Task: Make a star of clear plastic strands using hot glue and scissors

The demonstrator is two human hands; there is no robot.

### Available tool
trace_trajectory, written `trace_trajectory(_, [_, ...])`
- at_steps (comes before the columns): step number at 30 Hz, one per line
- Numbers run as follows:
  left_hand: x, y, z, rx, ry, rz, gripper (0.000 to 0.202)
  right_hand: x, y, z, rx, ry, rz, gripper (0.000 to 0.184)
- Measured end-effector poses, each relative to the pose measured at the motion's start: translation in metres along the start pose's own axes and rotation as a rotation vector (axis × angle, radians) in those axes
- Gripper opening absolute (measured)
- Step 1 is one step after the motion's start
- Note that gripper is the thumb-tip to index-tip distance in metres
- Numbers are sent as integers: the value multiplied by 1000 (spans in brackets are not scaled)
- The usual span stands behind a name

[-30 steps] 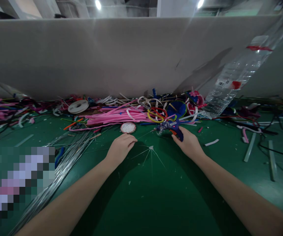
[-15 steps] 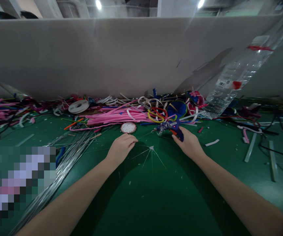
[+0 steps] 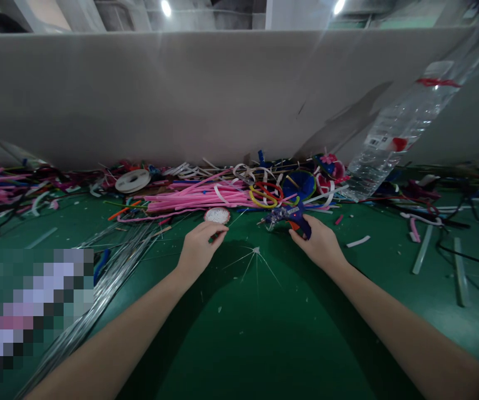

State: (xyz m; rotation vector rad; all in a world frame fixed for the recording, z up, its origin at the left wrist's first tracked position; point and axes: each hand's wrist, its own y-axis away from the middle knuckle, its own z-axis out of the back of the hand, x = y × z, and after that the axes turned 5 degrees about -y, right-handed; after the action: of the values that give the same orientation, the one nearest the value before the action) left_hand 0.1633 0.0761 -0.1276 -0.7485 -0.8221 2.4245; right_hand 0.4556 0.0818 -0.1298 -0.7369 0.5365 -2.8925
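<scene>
My right hand [image 3: 318, 239] is wrapped round the handle of a dark blue glue gun [image 3: 295, 214] with an orange trigger, its nozzle pointing left. In my left hand [image 3: 201, 241], thumb and fingertips are pinched on a thin clear strand [image 3: 238, 219] that slants up to the right. Just behind the left hand lies a small round dish [image 3: 216, 215] with white contents, partly covered by the fingers. Between the hands, a whitish blob with thin clear strands fanning out from it [image 3: 257, 251] rests on the green table.
Pink fuzzy sticks [image 3: 198, 197] are heaped along the grey partition [image 3: 181, 94], beside yellow-and-red-handled scissors [image 3: 267, 195] and a white spool [image 3: 133, 180]. A clear bottle [image 3: 402, 130] leans at right. Clear strands [image 3: 114, 278] lie at left; cables and glue sticks [image 3: 461, 272] lie at right.
My left hand has shifted slightly left and tilted, and a slanting strand now shows at its fingertips. The right hand and glue gun have barely moved.
</scene>
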Motion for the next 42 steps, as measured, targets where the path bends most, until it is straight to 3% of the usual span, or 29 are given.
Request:
trace_trajectory(5, [3,0,0,-47,67,67,12,2,1,2,-9,16,-24,64])
trace_trajectory(15, [-1,2,4,-51,108,49,13,4,12,9,-28,111,-34,66])
trace_trajectory(24, [-2,2,7,-68,95,72,14,12,18,18,75,251,-162,62])
trace_trajectory(32, [-16,-7,26,-111,72,82,12,14,25,25,169,446,-197,56])
trace_trajectory(38, [-37,-17,49,-128,110,186,11,28,31,42,18,545,-26,59])
trace_trajectory(40, [-48,-19,57,-136,184,247,11,41,36,54,-40,472,83,54])
trace_trajectory(42, [-61,-22,64,-129,281,303,11,61,44,67,-53,265,224,42])
